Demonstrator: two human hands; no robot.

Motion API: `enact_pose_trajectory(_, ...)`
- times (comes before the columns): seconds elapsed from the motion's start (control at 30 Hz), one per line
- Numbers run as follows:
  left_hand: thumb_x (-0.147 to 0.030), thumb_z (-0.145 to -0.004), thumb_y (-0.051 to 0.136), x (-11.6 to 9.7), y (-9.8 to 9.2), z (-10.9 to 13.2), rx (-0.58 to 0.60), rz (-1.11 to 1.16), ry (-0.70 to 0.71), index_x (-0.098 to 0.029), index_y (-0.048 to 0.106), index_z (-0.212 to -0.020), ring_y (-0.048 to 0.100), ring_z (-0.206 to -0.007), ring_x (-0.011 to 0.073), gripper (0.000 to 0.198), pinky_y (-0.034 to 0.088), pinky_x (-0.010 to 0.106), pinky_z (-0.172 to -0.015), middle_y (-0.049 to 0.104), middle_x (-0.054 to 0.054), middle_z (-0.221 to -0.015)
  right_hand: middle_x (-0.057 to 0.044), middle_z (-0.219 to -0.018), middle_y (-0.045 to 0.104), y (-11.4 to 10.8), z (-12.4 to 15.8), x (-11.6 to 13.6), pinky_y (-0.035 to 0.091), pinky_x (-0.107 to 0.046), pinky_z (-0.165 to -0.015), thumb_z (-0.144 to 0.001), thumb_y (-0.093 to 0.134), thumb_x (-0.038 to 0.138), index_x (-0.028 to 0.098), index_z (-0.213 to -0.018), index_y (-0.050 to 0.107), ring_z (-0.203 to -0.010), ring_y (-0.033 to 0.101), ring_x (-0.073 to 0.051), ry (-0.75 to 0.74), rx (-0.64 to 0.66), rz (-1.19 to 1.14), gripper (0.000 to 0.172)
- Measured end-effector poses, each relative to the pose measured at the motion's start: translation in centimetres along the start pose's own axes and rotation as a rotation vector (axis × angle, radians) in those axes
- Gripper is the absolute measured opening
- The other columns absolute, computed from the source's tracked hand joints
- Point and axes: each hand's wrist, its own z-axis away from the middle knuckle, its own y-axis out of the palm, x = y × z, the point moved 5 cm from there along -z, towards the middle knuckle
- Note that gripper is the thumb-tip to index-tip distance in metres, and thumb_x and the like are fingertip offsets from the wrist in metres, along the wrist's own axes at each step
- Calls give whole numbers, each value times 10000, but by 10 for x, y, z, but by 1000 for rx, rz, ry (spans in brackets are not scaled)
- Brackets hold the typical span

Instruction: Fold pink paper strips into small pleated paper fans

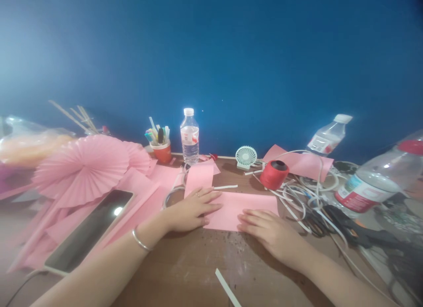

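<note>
A rectangular sheet of pink paper (228,210) lies flat on the brown table (185,271) before me. My left hand (193,208) rests on its left end, fingers stretched out and slightly apart. On the right end lies my right hand (264,230), palm down with the fingers extended. Neither hand grips anything. Behind my left hand another pink paper piece (200,175) stands partly raised. A thin white strip (226,187) sits just past the sheet's far edge, and a second white strip (227,287) is near the table's front.
Pink folded paper fans (86,166) and a phone (89,232) lie at the left. Farther back are a pen cup (161,152), a water bottle (190,139) and a small fan (246,157). Red thread (273,175), tangled cables (294,201) and a large bottle (370,183) crowd the right.
</note>
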Motion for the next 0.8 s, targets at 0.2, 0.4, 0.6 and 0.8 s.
enact_pose_trajectory(0.2,-267,-819,476,3,0,0,42,63,-19,-344,271,-1335,54,-1333,208,561,38,456,-1075,98,-45,-1451,10,-1270,479,2,0,-1,373,-393,-941,-902,387,180,291,-1212,486,-1187,403,-196,8,8,2,344)
enact_pose_trajectory(0.4,-268,-804,487,3,-1,0,18,70,-9,-327,288,-1332,56,-1333,208,568,43,455,-1077,95,-38,-1453,22,-1270,479,2,1,-2,367,-391,-949,-896,397,172,302,-1212,484,-1190,398,-189,18,11,-9,352)
enact_pose_trajectory(0.6,-278,-793,501,4,-1,1,11,84,-4,-330,294,-1329,62,-1332,212,577,37,466,-1076,96,-39,-1453,18,-1259,491,2,1,-2,374,-394,-941,-901,388,179,309,-1210,486,-1188,403,-188,12,-5,-30,349)
enact_pose_trajectory(0.8,-290,-782,518,3,-2,1,26,102,1,-333,290,-1329,58,-1333,216,594,15,486,-1069,95,-34,-1453,19,-1248,501,2,1,-3,367,-373,-943,-903,376,167,316,-1215,486,-1185,407,-184,-3,-10,-70,362)
